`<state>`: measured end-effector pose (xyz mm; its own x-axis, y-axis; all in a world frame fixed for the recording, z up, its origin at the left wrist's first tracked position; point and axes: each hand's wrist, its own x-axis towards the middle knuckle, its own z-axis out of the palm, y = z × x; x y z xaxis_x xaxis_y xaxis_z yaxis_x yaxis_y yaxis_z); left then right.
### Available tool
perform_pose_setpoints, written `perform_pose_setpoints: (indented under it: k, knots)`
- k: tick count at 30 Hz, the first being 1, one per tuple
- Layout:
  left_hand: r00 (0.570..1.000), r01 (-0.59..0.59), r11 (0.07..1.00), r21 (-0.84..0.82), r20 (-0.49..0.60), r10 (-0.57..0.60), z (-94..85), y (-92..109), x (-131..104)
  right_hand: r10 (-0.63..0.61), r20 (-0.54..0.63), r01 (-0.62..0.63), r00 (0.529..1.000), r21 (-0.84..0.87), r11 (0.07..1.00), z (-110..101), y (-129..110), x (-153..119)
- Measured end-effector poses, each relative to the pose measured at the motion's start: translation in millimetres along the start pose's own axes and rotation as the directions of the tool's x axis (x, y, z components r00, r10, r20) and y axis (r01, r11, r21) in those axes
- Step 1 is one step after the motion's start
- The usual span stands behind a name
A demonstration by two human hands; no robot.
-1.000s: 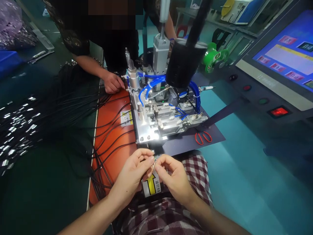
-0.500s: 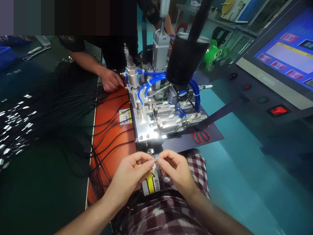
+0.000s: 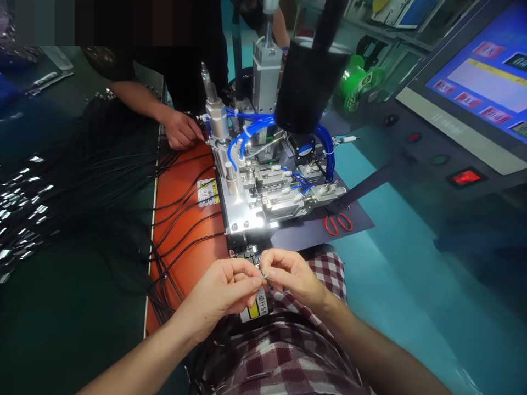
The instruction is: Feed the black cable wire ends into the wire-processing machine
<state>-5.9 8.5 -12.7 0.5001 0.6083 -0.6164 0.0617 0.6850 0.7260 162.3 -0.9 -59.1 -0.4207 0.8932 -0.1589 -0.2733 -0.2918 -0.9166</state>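
My left hand (image 3: 233, 285) pinches the end of a cable whose small coloured wires (image 3: 264, 281), green and red, stick out between my fingertips. My right hand (image 3: 290, 274) meets it there, thumb and forefinger pinched on the same wires. Both hands are held over my lap, in front of the near end of a metal machine (image 3: 284, 203) with blue tubes. A white and yellow label (image 3: 254, 308) shows just below my fingers. Most of the cable is hidden by my left hand.
Black cables (image 3: 189, 238) cross an orange surface (image 3: 177, 186) on the left. Another person's hand (image 3: 183, 130) is at the machine's far left. Red-handled scissors (image 3: 338, 223) lie right of the machine. A control screen (image 3: 486, 82) and a green spool (image 3: 358, 82) stand at the right.
The green and red wires now show between my fingertips. My right hand has turned a little, and the whole view has shifted slightly.
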Motion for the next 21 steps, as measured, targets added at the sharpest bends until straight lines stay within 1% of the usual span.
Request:
perform_pose_setpoints:
  k: [3, 6, 8, 10, 14, 17, 21]
  knots:
    - [0.999, -0.022, 1.000, 0.014, -0.033, 0.022, 2.6, -0.8, 0.3, 0.001, -0.013, -0.001, 1.000, 0.018, 1.000, 1.3, -0.8, -0.8]
    - [0.998, -0.036, 0.999, 0.021, -0.051, 0.037, 2.8, -2.1, -0.1, -0.007, -0.056, 0.008, 0.998, 0.013, 1.000, 2.3, -1.1, -3.3]
    - [0.998, -0.036, 0.999, 0.011, -0.058, 0.036, 2.5, -2.3, -0.6, -0.032, -0.101, 0.027, 0.994, -0.045, 0.999, 2.8, -1.2, -5.8]
    - [0.998, -0.031, 1.000, 0.002, -0.059, 0.031, 2.6, -1.8, -1.1, -0.086, -0.148, 0.064, 0.985, -0.149, 0.987, 3.6, -1.6, -8.6]
    - [0.998, -0.039, 0.999, -0.003, -0.055, 0.039, 3.1, -1.2, -1.0, -0.216, -0.176, 0.152, 0.960, -0.320, 0.935, 7.1, -3.0, -12.4]
    - [0.997, -0.049, 0.999, 0.013, -0.061, 0.050, 3.5, -2.7, -0.3, -0.233, -0.172, 0.156, 0.957, -0.370, 0.916, 10.3, -4.6, -13.6]
    - [0.986, -0.101, 0.993, 0.068, -0.124, 0.109, 5.3, -5.5, -0.5, -0.243, -0.193, 0.148, 0.951, -0.403, 0.903, 13.4, -5.4, -15.3]
